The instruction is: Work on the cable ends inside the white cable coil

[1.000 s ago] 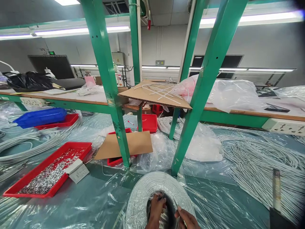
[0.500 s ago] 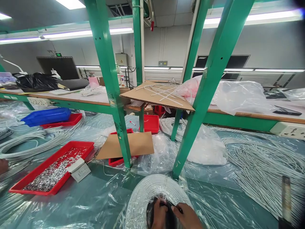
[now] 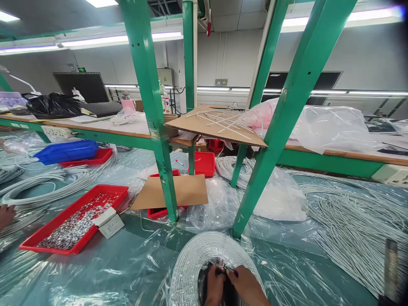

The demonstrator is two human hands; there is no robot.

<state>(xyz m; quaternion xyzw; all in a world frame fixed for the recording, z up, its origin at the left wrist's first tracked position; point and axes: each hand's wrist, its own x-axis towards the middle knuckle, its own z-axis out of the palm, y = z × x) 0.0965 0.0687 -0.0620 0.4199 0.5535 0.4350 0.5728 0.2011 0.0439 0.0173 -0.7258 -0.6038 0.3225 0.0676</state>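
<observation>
**Both hands at the middle of a wire coil**

The left hand (image 3: 214,287) and right hand (image 3: 247,285) meet inside the white wire coil (image 3: 194,259), fingers pinched together on something dark at its centre; what it is cannot be told. The coil lies flat on plastic sheet (image 3: 127,272), just in front of a green post (image 3: 255,187). Left of the coil sits a red tray (image 3: 76,216) of small metal parts.

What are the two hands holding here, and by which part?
Both the left hand and right hand pinch something dark at the inner edge of the coil of white cable, fingers meeting in its middle; what exactly they grip cannot be told.
</observation>
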